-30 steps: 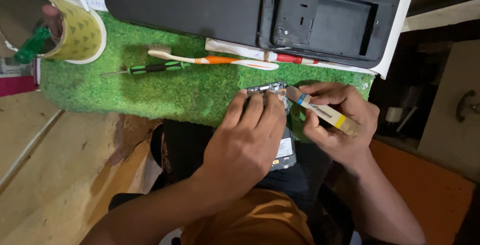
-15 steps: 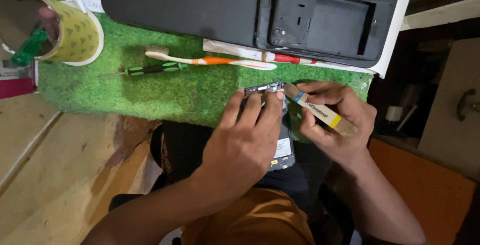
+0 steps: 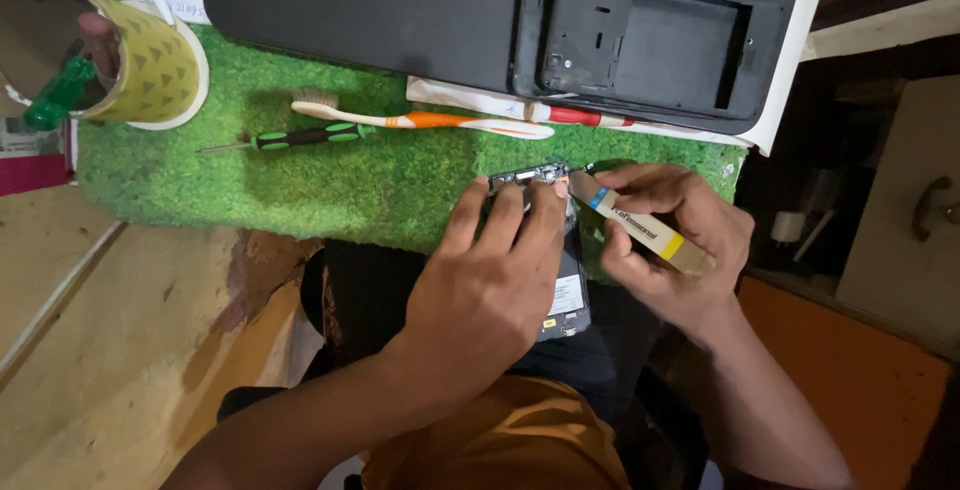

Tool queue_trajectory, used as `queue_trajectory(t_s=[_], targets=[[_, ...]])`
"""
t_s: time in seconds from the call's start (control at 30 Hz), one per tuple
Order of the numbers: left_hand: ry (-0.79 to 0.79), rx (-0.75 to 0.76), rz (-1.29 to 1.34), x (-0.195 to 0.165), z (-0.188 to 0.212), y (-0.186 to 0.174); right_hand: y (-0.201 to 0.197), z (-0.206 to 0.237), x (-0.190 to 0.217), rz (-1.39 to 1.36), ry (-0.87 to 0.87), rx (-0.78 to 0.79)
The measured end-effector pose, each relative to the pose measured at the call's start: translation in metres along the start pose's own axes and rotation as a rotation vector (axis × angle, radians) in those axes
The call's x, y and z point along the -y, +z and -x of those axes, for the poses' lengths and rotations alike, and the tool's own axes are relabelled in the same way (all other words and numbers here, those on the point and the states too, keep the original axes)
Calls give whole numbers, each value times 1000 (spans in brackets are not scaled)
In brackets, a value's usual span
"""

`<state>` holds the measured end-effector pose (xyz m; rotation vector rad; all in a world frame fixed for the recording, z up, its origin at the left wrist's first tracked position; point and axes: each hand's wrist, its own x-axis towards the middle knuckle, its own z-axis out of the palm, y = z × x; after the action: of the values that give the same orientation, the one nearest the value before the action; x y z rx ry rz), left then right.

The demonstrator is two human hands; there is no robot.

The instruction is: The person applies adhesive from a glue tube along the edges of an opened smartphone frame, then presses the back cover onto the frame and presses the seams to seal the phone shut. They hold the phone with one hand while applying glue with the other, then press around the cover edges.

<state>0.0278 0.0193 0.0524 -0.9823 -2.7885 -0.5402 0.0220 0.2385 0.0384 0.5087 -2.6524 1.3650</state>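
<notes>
Opened phone (image 3: 560, 250) sits at the green mat's (image 3: 300, 180) near edge (over the lap), left hand (image 3: 490, 280) spread flat across it, right hand (image 3: 670, 240) pinching a flat pry tool (image 3: 640, 230) at its top corner.

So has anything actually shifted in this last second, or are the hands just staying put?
Hardly anything. The left hand still presses on the opened dark phone at the edge of the green turf mat, and the right hand still holds the flat yellow-and-blue pry tool with its tip at the phone's top corner. The orange-and-white toothbrush, green-handled screwdriver and yellow paper cup have not moved.
</notes>
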Motion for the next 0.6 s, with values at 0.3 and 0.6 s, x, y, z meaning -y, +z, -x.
queue_trajectory(t_s=[0.3, 0.6], targets=[[-9, -13, -7, -1, 0, 1, 0, 1, 0, 13, -14, 20], [-10, 6, -23, -2, 0, 0, 2, 2, 1, 9, 7, -6]])
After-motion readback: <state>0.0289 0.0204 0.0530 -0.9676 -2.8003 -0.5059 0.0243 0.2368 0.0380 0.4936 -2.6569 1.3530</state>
